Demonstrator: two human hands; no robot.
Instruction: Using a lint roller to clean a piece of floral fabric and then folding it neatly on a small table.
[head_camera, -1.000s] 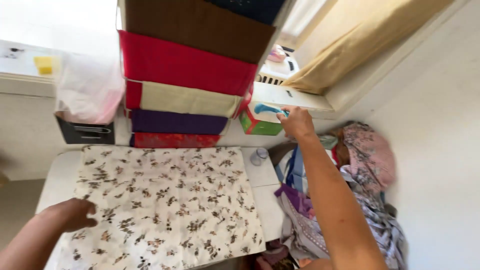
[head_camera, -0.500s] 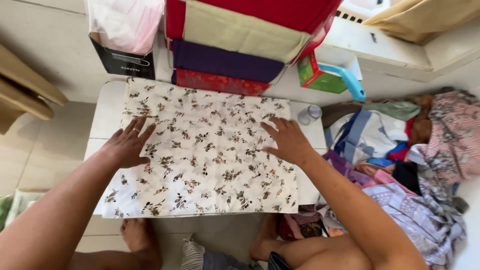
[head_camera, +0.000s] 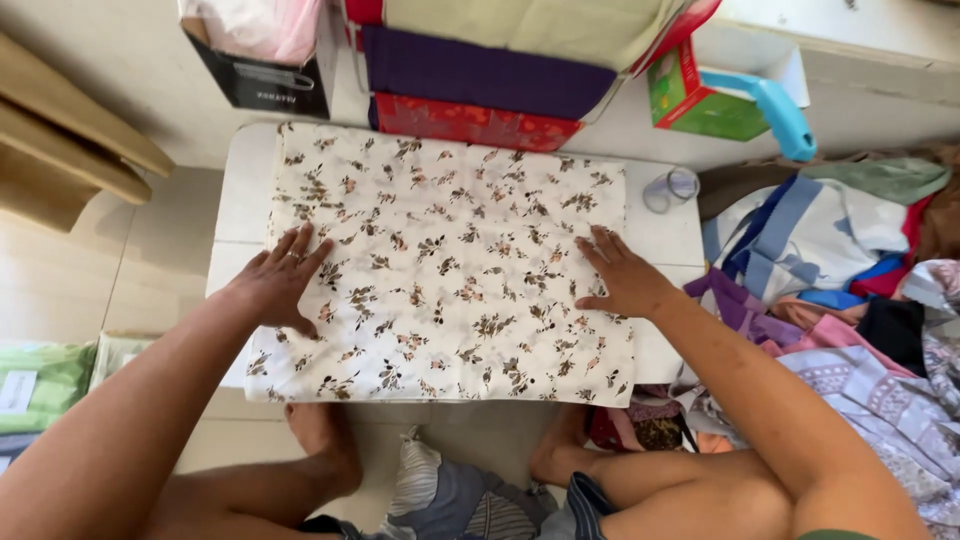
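Both hands have slid outward across the cream floral-print cloth (head_camera: 445, 260) since half a second earlier. The left hand (head_camera: 275, 285) now presses flat near the cloth's left edge, the right hand (head_camera: 622, 278) near its right edge, each grip wide with fingers spread, holding nothing. The cloth lies spread over the low white desk (head_camera: 240, 190). Folded purple fabric (head_camera: 480, 80) is stacked at the far side; a heap of mixed clothes (head_camera: 850, 270) lies right.

cloth (head_camera: 445, 265) on table (head_camera: 245, 180), boxes (head_camera: 480, 75) behind.
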